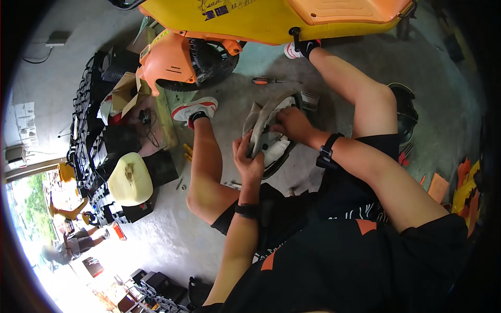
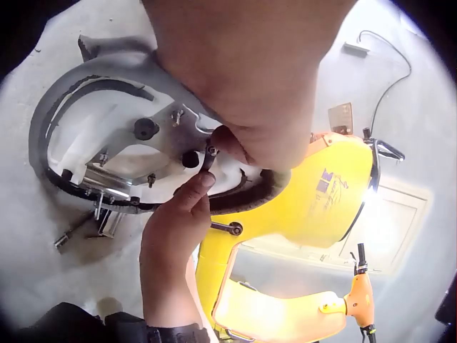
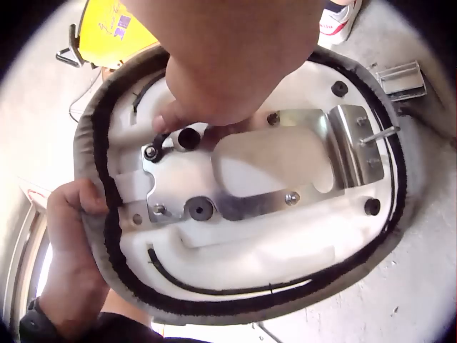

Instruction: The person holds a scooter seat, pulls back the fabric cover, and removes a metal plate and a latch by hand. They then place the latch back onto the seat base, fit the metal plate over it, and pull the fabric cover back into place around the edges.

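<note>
An upturned scooter seat [image 3: 285, 243] with a grey rim and white underside sits between my knees above the concrete floor. A shiny metal bracket [image 3: 264, 164] is bolted across its underside. My left hand [image 3: 89, 204] grips the seat's rim, thumb hooked over the black edge trim. The fingertips of my right hand [image 3: 168, 128] pinch a small bolt [image 3: 151, 151] at the bracket's corner, beside a round hole. In the head view the left hand [image 1: 249, 161] holds the near side of the seat [image 1: 271, 141] and the right hand [image 1: 289, 125] lies on top of it.
A yellow scooter body [image 1: 250, 21] and an orange panel [image 1: 167, 60] stand just ahead. An orange-handled screwdriver [image 1: 263, 81] and a small metal part [image 1: 309, 100] lie on the floor past the seat. A yellow foam cushion [image 1: 129, 180] and rows of black batteries [image 1: 91, 130] are at the left.
</note>
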`<state>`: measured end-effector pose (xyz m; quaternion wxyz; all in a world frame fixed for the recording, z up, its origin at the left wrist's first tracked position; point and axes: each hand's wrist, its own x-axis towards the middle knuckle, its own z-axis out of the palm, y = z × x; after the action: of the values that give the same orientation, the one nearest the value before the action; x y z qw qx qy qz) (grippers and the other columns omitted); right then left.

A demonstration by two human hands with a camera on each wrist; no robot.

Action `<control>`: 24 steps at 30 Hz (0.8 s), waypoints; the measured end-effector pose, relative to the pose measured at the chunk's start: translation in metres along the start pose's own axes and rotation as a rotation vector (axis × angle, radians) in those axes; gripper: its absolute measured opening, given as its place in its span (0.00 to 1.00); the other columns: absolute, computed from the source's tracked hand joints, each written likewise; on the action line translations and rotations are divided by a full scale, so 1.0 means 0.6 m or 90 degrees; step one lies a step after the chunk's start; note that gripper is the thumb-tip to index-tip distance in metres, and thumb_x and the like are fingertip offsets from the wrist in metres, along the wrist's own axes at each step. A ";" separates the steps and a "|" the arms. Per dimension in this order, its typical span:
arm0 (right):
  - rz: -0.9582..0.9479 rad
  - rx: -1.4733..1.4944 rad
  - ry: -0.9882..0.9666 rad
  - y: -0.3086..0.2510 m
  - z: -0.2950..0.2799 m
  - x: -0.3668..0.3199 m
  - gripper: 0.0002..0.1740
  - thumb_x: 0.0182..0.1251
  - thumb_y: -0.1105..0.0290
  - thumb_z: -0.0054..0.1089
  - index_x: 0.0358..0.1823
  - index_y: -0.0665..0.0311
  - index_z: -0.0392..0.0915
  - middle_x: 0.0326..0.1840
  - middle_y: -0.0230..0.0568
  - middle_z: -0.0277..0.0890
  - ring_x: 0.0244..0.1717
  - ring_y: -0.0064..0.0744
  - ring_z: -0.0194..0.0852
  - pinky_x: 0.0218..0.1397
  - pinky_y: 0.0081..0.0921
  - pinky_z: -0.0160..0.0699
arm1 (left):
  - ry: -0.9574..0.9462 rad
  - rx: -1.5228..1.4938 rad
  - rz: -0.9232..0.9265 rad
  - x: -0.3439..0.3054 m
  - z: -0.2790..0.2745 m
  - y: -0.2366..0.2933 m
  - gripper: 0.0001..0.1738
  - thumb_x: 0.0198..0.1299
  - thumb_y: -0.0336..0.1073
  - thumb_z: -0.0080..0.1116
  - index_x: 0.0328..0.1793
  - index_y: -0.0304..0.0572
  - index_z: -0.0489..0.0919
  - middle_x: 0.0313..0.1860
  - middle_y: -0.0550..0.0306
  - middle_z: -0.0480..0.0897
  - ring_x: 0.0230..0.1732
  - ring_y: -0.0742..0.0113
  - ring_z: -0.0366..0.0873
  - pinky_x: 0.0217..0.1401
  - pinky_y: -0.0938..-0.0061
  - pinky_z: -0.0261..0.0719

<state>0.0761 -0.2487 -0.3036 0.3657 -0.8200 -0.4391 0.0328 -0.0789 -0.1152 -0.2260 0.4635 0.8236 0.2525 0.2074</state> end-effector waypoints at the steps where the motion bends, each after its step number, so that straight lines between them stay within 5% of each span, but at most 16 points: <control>1: 0.000 0.000 0.000 0.000 0.009 -0.007 0.26 0.61 0.44 0.64 0.32 0.64 0.81 0.34 0.47 0.79 0.41 0.53 0.78 0.48 0.44 0.73 | 0.000 0.000 0.000 0.001 0.002 0.001 0.34 0.38 0.22 0.54 0.59 0.41 0.83 0.47 0.51 0.75 0.50 0.56 0.77 0.58 0.70 0.74; 10: 0.286 0.274 -0.041 -0.057 0.042 -0.052 0.25 0.71 0.49 0.58 0.29 0.68 0.81 0.30 0.56 0.79 0.36 0.61 0.78 0.42 0.48 0.74 | 0.039 -0.001 -0.017 -0.016 0.023 0.005 0.35 0.40 0.22 0.53 0.62 0.41 0.82 0.49 0.49 0.74 0.52 0.54 0.76 0.58 0.67 0.75; 12: 0.362 0.328 -0.116 -0.072 0.044 -0.054 0.31 0.74 0.45 0.53 0.30 0.69 0.82 0.29 0.56 0.81 0.35 0.59 0.80 0.42 0.45 0.76 | 0.140 0.005 -0.079 -0.028 0.034 0.003 0.35 0.42 0.23 0.55 0.64 0.41 0.81 0.50 0.49 0.73 0.53 0.53 0.75 0.59 0.66 0.74; 19: 0.416 0.336 -0.216 -0.098 0.046 -0.053 0.38 0.76 0.38 0.41 0.35 0.69 0.83 0.31 0.56 0.82 0.39 0.55 0.83 0.47 0.43 0.77 | 0.128 0.057 -0.113 -0.038 0.024 0.003 0.34 0.47 0.27 0.57 0.67 0.41 0.79 0.51 0.49 0.71 0.54 0.53 0.74 0.61 0.65 0.72; 24: 0.485 0.310 -0.238 -0.120 0.051 -0.064 0.48 0.76 0.32 0.29 0.35 0.73 0.85 0.37 0.66 0.82 0.47 0.63 0.82 0.54 0.47 0.76 | 0.150 0.040 -0.109 -0.043 0.035 0.005 0.34 0.48 0.27 0.56 0.68 0.41 0.78 0.51 0.47 0.70 0.54 0.51 0.73 0.61 0.64 0.72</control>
<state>-0.0093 -0.2349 -0.2909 0.4242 -0.7929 -0.1458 0.4125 -0.0865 -0.1464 -0.2362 0.4205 0.7834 0.3805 0.2542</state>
